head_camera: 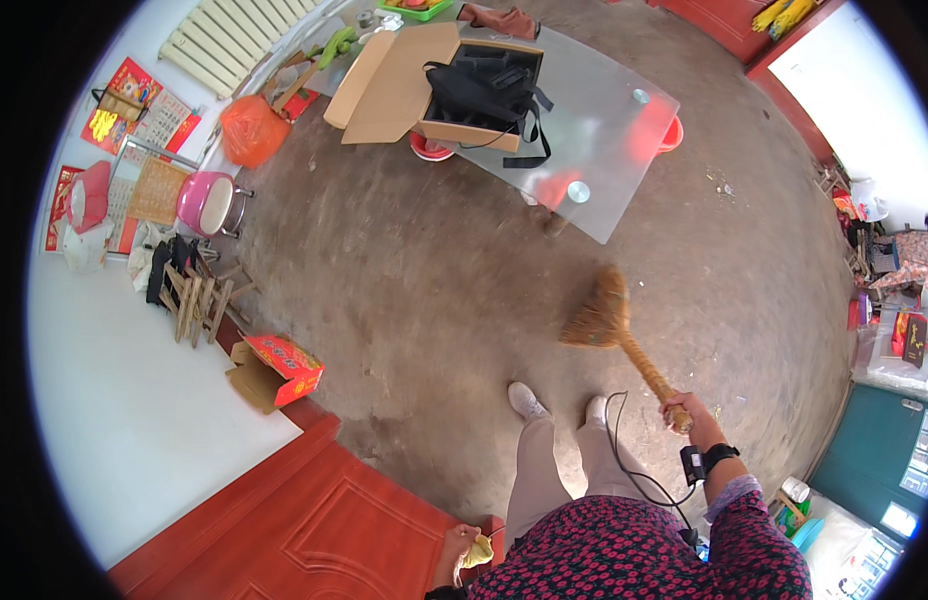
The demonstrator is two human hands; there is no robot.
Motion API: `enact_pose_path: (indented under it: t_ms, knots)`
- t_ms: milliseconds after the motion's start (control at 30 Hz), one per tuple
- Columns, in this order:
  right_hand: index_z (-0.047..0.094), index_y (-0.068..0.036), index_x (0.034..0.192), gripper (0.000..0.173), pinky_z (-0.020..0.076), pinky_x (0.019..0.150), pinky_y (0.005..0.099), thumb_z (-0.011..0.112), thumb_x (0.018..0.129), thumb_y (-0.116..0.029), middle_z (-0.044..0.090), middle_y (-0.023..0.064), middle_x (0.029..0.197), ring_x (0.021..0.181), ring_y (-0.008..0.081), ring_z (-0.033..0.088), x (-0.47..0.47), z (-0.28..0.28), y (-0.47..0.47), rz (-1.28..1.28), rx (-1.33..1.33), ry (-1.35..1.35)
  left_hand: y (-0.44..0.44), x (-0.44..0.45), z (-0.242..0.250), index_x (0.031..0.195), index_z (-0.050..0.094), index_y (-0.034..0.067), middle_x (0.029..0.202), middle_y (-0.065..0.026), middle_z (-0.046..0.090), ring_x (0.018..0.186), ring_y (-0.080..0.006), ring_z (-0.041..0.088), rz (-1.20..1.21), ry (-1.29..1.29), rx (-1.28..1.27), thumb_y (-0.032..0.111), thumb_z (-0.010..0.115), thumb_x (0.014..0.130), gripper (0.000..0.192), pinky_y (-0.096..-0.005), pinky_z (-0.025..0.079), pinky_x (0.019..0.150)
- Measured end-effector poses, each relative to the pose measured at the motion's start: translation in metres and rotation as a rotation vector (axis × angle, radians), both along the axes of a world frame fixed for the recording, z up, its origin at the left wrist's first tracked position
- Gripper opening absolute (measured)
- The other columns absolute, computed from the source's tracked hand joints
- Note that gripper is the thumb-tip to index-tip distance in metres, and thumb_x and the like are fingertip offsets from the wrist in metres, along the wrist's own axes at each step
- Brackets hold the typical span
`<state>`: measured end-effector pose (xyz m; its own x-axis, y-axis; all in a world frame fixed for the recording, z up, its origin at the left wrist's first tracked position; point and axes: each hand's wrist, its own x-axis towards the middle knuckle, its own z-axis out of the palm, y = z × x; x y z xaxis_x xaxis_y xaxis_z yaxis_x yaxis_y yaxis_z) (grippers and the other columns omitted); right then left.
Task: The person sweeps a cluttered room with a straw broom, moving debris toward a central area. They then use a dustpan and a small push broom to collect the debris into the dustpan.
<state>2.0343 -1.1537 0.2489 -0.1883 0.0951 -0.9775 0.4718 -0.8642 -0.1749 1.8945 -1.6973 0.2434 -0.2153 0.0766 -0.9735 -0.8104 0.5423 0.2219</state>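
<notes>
My right hand [689,416] grips the upper end of the handle of a short straw broom [644,364]. The broom's flared head is at or just above the bare concrete floor [434,300], ahead of my shoes and near one corner of the glass table. At the bottom of the view, my left hand [458,541] is beside a red door, its fingers around a crumpled yellowish thing [478,553] that looks like cloth. My body partly hides that side. A black strap and a cabled device [693,463] sit on my right wrist.
A glass table [584,135] ahead bears an open cardboard box [396,82] with black straps. To the left are wooden folding stools [197,300], a red carton [280,367] and an orange bag [254,131]. Small debris [723,186] lies right of the table.
</notes>
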Motion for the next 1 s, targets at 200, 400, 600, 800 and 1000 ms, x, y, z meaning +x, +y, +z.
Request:
enact_pose_path:
  t_ms: [200, 400, 600, 800, 1000]
  knots:
    - [0.047, -0.003, 0.094, 0.028, 0.0418, 0.035, 0.0343, 0.053, 0.067, -0.004, 0.052, 0.0101, 0.059, 0.042, 0.0201, 0.050, 0.014, 0.019, 0.009, -0.066, 0.203, -0.051, 0.011, -0.012, 0.001, 0.073, 0.060, 0.001, 0.063, -0.0046, 0.058, 0.052, -0.0127, 0.053, -0.066, 0.022, -0.033, 0.013, 0.065, 0.075, 0.013, -0.0283, 0.044, 0.047]
    - [0.040, -0.010, 0.122, 0.057, 0.0459, 0.040, 0.0296, 0.053, 0.067, -0.003, 0.054, 0.0078, 0.065, 0.048, 0.0169, 0.054, -0.024, 0.029, 0.011, 0.202, 0.031, 0.170, 0.027, 0.011, 0.001, 0.072, 0.060, 0.002, 0.062, -0.0049, 0.058, 0.051, -0.0135, 0.054, -0.048, -0.036, -0.086, 0.015, 0.066, 0.075, 0.016, -0.0289, 0.045, 0.047]
    - [0.040, -0.009, 0.118, 0.050, 0.0421, 0.034, 0.0275, 0.052, 0.069, -0.002, 0.050, 0.0047, 0.065, 0.041, 0.0132, 0.048, -0.187, -0.066, -0.008, 0.324, -0.132, 0.622, 0.046, 0.052, 0.016, 0.076, 0.061, 0.002, 0.064, -0.0025, 0.058, 0.054, -0.0113, 0.054, -0.040, -0.175, -0.052, 0.018, 0.065, 0.077, 0.016, -0.0264, 0.045, 0.051]
    - [0.055, -0.007, 0.082, 0.009, 0.0389, 0.037, 0.0290, 0.054, 0.074, -0.011, 0.053, 0.0047, 0.068, 0.046, 0.0160, 0.049, -0.298, -0.078, 0.019, 0.195, -0.291, 0.442, 0.074, 0.080, 0.017, 0.077, 0.061, 0.002, 0.065, -0.0019, 0.059, 0.056, -0.0104, 0.054, -0.173, -0.171, -0.087, 0.017, 0.065, 0.077, 0.016, -0.0254, 0.045, 0.052]
    - [0.051, -0.009, 0.088, 0.015, 0.0432, 0.044, 0.0242, 0.051, 0.078, -0.020, 0.051, 0.0035, 0.068, 0.051, 0.0133, 0.050, -0.116, -0.076, 0.044, -0.071, -0.039, 0.711, 0.102, 0.058, 0.023, 0.080, 0.061, 0.002, 0.068, -0.0006, 0.059, 0.058, -0.0087, 0.053, -0.292, -0.108, -0.133, 0.016, 0.063, 0.078, 0.014, -0.0226, 0.044, 0.053]
